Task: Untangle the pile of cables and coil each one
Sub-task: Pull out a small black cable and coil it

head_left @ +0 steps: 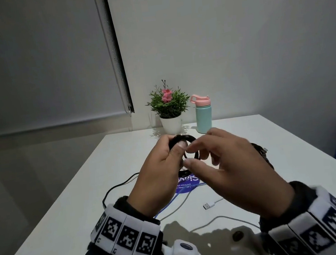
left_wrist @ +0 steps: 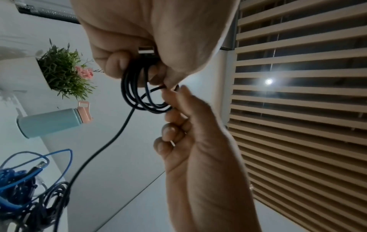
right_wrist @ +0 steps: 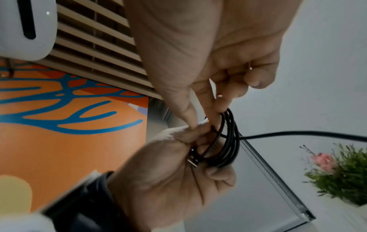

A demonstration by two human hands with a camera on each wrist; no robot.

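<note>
Black cable coil held up above the bench, mid-scene, between both hands. Left hand has fingers curled around the left side of the coil, thumb pressed on the near face of the loops. Left wrist view: several loops bunched in that grip, metal USB plug tucked against the palm just above the loops. Right hand at the right side of the coil: thumb and index fingertips pinch the strands, the other fingers curled loosely and not on the cable. Right wrist view confirms the pinch: index finger and thumb come down onto the top of the loops where the left hand clamps them; the plug end sticks out on the near side of that grip.

Loose tail of the black cable drops from the coil to the bench on the left and curves toward the left wrist.

Bench under the hands: blue cable and white cable with its USB plug lying flat near the wrists, over a blue printed sticker. Another dark cable bundle sits right of the right hand, partly hidden. Left wrist view shows a tangled pile of blue and dark cables at the lower left.

Far edge of bench: potted plant with pink flowers, teal bottle with pink lid just to its right.
</note>
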